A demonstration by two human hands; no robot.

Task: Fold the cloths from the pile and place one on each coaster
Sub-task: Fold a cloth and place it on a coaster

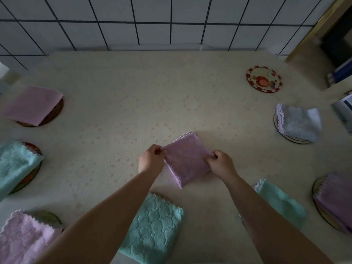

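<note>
A pink folded cloth (185,159) is held over the middle of the table. My left hand (151,159) pinches its left corner and my right hand (222,163) pinches its right corner. One round coaster with a red rim and a cartoon figure (264,79) lies bare at the far right. Folded cloths cover the other coasters: pink (32,105) at far left, teal (16,164) at left, pink (26,237) at near left, pale blue (299,123) at right, purple (337,201) at near right. Two teal cloths (152,227) (280,201) lie near me.
The table (133,96) wears a cream cloth with small flowers. A white tiled wall (152,21) runs along its far edge. A dark doorway and shelf with books (339,54) stand at the far right.
</note>
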